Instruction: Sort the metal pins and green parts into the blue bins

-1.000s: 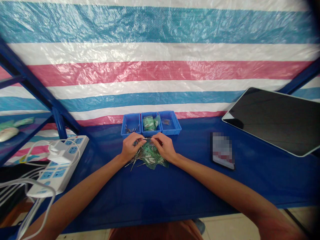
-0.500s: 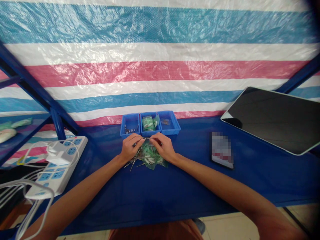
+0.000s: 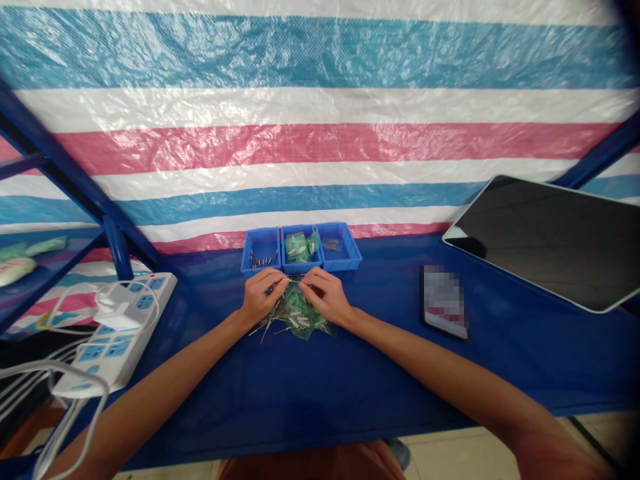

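Note:
My left hand (image 3: 261, 293) and my right hand (image 3: 327, 295) face each other above a small pile on the blue table. Between their pinched fingertips runs a thin metal rod (image 3: 295, 281), level and narrow; its exact kind is too small to make out. Below lie green plastic bags (image 3: 301, 330) with white pieces on them, and several loose thin metal rods (image 3: 265, 327) fan out under the left hand. Just behind the hands stand three joined blue bins: the left bin (image 3: 261, 235) holds dark-tipped rods, the middle one green packets (image 3: 299, 247), the right one a small clear packet (image 3: 333, 245).
A white power strip (image 3: 135, 333) with a plugged-in charger and cables lies at the left. To the right are a phone (image 3: 444, 300) with a blurred screen and a large dark-screened panel (image 3: 550, 240). Striped plastic sheeting (image 3: 320, 143) hangs behind the blue table (image 3: 320, 393).
My right hand's fingertips have shifted slightly left, closer to my left hand along the thin rod. The left hand stays nearly in place, and the pile looks unchanged.

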{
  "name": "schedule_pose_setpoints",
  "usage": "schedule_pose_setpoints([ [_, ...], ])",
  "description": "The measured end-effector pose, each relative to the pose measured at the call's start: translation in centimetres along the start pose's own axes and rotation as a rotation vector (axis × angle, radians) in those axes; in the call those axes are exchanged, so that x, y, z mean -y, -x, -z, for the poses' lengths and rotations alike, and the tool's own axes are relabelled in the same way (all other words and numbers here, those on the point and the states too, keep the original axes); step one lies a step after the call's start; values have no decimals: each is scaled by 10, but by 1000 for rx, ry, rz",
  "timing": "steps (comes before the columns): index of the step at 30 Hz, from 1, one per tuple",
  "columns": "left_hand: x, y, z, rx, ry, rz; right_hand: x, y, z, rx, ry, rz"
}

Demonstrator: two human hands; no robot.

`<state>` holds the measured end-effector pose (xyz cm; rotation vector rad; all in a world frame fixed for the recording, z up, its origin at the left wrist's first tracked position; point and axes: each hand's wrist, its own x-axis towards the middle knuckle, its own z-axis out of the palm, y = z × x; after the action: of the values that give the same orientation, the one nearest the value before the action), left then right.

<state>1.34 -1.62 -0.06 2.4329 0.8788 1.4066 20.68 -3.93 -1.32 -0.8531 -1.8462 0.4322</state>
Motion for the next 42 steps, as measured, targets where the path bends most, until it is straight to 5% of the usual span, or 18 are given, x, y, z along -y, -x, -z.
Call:
schedule_pose_setpoints([
  [18, 1, 2, 1, 29, 20, -15, 0, 0, -2, -67, 2, -47],
  [34, -2, 3, 0, -93, -17, -29, -6, 0, -5, -10, 43, -34],
  [42, -1, 3, 1, -14, -23, 48, 0, -1, -2, -62, 49, -54],
])
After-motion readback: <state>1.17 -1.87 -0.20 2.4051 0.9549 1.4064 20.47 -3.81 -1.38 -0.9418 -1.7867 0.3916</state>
